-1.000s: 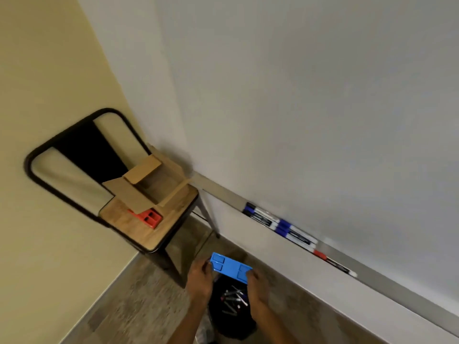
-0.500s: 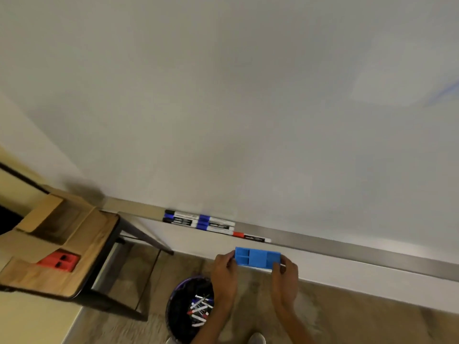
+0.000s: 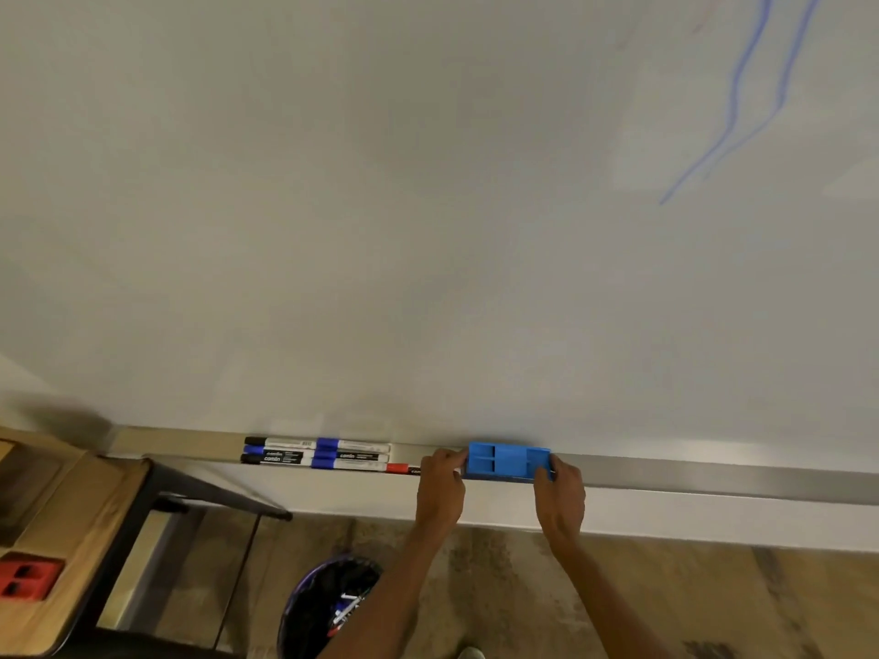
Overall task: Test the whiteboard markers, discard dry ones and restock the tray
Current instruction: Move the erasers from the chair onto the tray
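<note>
A blue plastic holder (image 3: pixel 508 462) with slots sits on the metal whiteboard tray (image 3: pixel 713 475). My left hand (image 3: pixel 441 482) grips its left end and my right hand (image 3: pixel 560 492) grips its right end. Several capped markers (image 3: pixel 316 456), blue, black and red, lie in a row on the tray just left of my left hand. The whiteboard (image 3: pixel 428 206) fills the view above, with blue wavy lines (image 3: pixel 742 102) at the upper right.
A dark waste bin (image 3: pixel 328 606) with several discarded markers stands on the floor below my left forearm. At the left a wooden stool (image 3: pixel 85 539) carries a red holder (image 3: pixel 26 575) and part of a cardboard box (image 3: pixel 24 473).
Both hands lifted the blue holder from over the bin up onto the whiteboard tray. The view swung right and up, away from the stool.
</note>
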`<state>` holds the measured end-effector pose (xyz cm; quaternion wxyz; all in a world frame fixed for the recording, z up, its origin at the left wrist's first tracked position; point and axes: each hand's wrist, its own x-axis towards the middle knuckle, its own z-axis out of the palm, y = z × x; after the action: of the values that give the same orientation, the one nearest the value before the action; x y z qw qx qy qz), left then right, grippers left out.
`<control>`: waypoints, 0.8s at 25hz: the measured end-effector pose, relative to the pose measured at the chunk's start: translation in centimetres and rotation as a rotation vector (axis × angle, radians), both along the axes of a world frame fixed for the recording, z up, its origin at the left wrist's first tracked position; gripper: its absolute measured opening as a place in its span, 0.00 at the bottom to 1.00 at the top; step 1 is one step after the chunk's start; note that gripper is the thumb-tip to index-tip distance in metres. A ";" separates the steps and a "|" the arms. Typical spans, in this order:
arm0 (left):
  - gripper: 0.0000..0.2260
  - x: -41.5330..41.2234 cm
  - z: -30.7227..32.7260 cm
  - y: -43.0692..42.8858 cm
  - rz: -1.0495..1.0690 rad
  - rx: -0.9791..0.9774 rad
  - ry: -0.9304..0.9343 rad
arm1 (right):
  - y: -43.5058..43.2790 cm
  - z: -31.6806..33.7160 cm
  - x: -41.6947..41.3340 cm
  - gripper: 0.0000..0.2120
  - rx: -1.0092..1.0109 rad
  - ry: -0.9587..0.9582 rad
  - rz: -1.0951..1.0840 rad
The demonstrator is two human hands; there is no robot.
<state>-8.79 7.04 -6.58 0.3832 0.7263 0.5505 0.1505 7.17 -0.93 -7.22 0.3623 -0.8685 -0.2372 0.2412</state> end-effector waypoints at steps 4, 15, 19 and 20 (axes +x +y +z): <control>0.21 1.1 -1.0 0.9 0.014 -0.071 0.067 | 0.3 -1.2 1.8 0.12 -0.027 0.030 0.070; 0.22 1.0 -2.0 2.2 -0.057 -0.054 0.204 | 1.1 -4.2 2.1 0.15 -0.158 0.041 0.154; 0.23 0.8 -2.1 2.6 -0.098 -0.021 0.238 | 1.0 -2.6 1.7 0.16 -0.081 0.087 0.193; 0.22 0.6 -2.1 2.5 -0.097 -0.018 0.238 | 0.7 -2.2 1.3 0.18 -0.072 0.080 0.180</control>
<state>-8.20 9.59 -8.66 0.3286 0.7612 0.5577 0.0394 8.47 -0.21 -9.43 0.3168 -0.8458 -0.2909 0.3158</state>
